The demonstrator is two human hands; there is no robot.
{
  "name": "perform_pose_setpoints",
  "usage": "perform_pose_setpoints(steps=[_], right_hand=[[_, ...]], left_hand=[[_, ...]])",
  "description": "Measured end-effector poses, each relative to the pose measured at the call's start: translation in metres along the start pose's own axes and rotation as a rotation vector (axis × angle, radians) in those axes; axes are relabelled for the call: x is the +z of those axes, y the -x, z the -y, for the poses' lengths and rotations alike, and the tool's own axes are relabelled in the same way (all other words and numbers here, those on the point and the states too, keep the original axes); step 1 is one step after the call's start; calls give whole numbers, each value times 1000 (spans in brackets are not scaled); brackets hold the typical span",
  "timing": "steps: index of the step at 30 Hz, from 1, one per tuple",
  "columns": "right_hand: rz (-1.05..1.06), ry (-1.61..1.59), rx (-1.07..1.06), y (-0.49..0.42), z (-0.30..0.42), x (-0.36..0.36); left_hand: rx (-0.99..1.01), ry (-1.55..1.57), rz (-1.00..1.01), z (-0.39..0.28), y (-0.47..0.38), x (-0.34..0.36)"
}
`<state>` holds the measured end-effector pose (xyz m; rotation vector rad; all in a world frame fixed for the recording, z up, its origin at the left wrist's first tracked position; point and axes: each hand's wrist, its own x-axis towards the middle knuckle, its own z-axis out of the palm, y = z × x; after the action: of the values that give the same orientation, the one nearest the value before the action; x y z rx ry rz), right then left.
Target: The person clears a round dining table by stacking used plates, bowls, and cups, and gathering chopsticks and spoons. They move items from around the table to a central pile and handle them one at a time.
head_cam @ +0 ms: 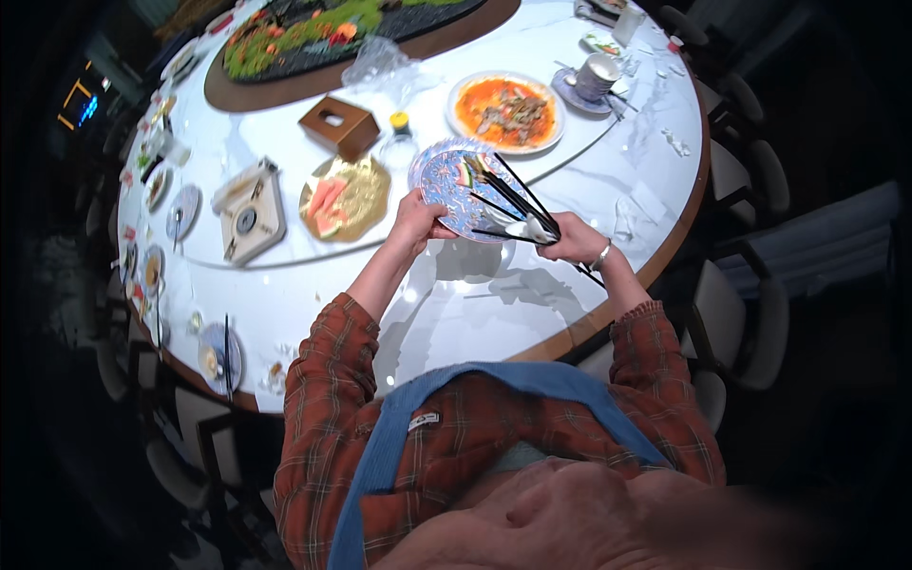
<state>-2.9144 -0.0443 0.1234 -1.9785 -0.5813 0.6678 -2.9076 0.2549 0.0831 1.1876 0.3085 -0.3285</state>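
My left hand (pixel 422 219) grips the near left rim of a blue patterned plate (pixel 443 191), held above the table; another plate edge shows behind it. Scraps of watermelon rind (pixel 467 173) lie on the plate. In my right hand (pixel 573 239) is a bundle of black chopsticks (pixel 514 194), their far ends over the plate. White spoons (pixel 529 228) appear bunched with the chopsticks, partly hidden by my fingers. Beyond the held plate sits a large white plate (pixel 458 130) of meat in orange sauce. A gold plate (pixel 356 210) with watermelon slices (pixel 328 205) stands to the left.
A portable stove (pixel 249 210), a brown tissue box (pixel 340 125) and a yellow-capped jar (pixel 400 122) stand on the round marble table (pixel 342 285). A cup (pixel 597 75) on a saucer is at right. Used dishes (pixel 222 356) line the left edge. Chairs (pixel 727 313) surround the table.
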Motion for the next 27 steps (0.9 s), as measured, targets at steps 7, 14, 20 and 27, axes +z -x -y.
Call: perform_pose_setpoints(steps=[7,14,20,27], right_hand=[[-218,-81,64,-98,-45,-124],[-200,-261,-23,-139,-44,-150],[1,-202,18,-161,-40,-138],[-285,-47,-31,-191,-62,-161]], left_hand=[[-43,-67,36,-40,-91,60],[-85,-56,-2,-47,-117,59],[-92,-29,-36,-45,-121,60],[-83,-16,-80,-45,-106,48]])
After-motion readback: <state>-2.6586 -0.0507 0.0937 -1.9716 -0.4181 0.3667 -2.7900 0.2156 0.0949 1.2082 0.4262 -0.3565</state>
